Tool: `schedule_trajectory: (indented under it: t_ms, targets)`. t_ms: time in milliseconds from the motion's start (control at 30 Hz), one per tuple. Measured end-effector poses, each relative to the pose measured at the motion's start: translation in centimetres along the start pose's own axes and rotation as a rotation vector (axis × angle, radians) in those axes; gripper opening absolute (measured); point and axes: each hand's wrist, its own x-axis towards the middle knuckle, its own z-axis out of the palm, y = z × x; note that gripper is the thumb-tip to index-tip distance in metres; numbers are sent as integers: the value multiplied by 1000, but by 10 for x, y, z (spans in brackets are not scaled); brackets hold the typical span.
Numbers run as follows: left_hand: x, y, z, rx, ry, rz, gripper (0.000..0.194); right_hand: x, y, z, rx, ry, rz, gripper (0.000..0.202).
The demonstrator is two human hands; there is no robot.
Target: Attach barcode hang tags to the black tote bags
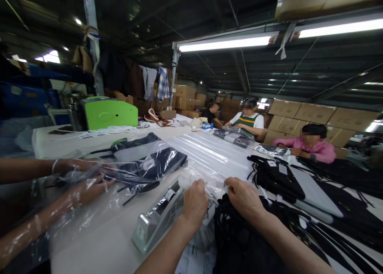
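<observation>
My left hand [195, 202] and my right hand [243, 196] sit close together just in front of me, both curled shut, each pinching an edge of the thin clear plastic bag [214, 185] stretched between them. Beneath my right wrist lies a heap of black garments [239, 242], and under my left forearm some white printed papers [197, 254] show on the bench [98, 242]. Touching the outer side of my left hand stands a grey tape dispenser [160, 216], angled away from me.

Further left, a co-worker's two arms [44, 194] reach in from the edge, their hands inside a clear bag [131, 166] that holds a dark folded garment. Just beyond my fingers a flat stack of clear bags [212, 152] runs away across the bench. To the right of my right hand lie black items with white tags [275, 176] and trailing straps.

Well beyond my left hand a green machine [107, 112] stands at the far bench end. Past the bag stack, a person in a striped top [248, 120] handles packed bags, another person in pink [314, 146] leans over the bench to the right, and cardboard boxes [314, 116] are stacked behind them.
</observation>
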Motion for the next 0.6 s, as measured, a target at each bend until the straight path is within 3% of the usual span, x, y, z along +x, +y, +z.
schedule_trajectory:
  t_ms: [167,300,433,500,600]
  targets:
    - [-6,-7,1,-103,22,-40,28,2,3,8,4,-35,94,29]
    - [-13,-11,2,-359,47,-98,26,3,8,12,-27,2,127,29]
    - [-22,-14,9,-537,59,-119,44,3,12,15,-47,48,118,26]
    - [-28,-16,16,-560,70,-75,52,4,12,15,-52,81,94,26]
    - [-36,-18,21,-472,36,-25,46,5,14,14,-64,136,26,24]
